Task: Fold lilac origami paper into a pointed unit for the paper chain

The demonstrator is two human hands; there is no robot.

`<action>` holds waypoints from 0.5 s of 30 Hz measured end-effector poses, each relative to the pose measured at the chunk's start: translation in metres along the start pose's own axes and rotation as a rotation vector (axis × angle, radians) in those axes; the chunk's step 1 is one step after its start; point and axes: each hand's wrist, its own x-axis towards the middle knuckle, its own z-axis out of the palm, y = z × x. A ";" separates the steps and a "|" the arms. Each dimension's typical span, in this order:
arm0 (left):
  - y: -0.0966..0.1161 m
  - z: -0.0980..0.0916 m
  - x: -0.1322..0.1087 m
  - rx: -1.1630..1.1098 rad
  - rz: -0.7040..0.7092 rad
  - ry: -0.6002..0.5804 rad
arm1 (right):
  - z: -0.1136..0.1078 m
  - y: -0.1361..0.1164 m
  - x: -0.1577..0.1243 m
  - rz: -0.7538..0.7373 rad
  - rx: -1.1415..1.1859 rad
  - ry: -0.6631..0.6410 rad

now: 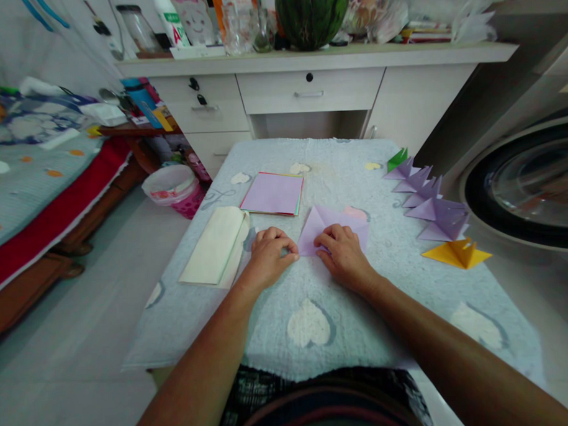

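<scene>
A sheet of purple origami paper point(315, 223), partly folded with crease lines showing, lies on the cloth-covered table in front of me. My left hand point(272, 250) is closed, thumb and forefinger pinching the paper's lower left corner. Over the paper's middle, my right hand point(342, 251) has its fingers bent together and gripping the sheet; its fingertips partly hide the fold. Behind my left hand lies a stack of square coloured papers point(274, 193) with purple on top. A cream paper packet point(215, 246) rests left of my left hand.
Folded purple origami pieces point(437, 214) stand in a row along the table's right side, with a green one point(397, 159) behind and a yellow one point(457, 253) in front. A white cabinet point(308, 91) bounds the far side; a washing machine point(534, 173) stands right.
</scene>
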 end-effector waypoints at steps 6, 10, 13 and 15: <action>0.001 0.000 0.001 0.019 -0.011 -0.001 | 0.001 0.002 0.002 0.044 0.048 -0.005; 0.006 -0.001 0.001 0.043 -0.028 0.004 | 0.000 0.001 0.002 0.045 0.033 -0.004; 0.008 0.000 0.001 0.056 -0.046 0.007 | 0.000 -0.001 0.001 0.026 -0.023 0.013; 0.010 0.000 0.001 0.064 -0.052 0.009 | 0.000 -0.002 -0.001 -0.026 -0.075 0.031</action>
